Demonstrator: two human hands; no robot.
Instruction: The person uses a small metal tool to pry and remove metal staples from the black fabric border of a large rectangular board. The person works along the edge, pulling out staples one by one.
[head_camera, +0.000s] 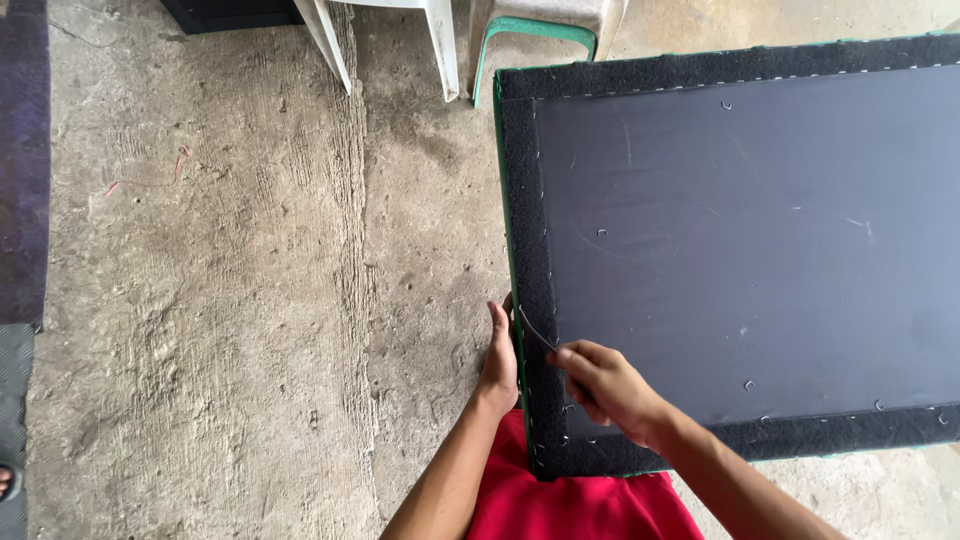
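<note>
On the concrete floor (230, 300), the left hand (498, 355) lies flat with fingers straight against the left edge of the upholstered panel (740, 250), at 9 o'clock from the right hand. The right hand (600, 385) is closed around a thin metal blade (535, 328), whose tip points to 10 o'clock on the panel's fuzzy black border (525, 200). Red shorts (575, 500) show below.

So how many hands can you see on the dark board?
2. The left hand presses the board's left edge; the right hand beside it, on the fuzzy border, pinches a thin blade.
</note>
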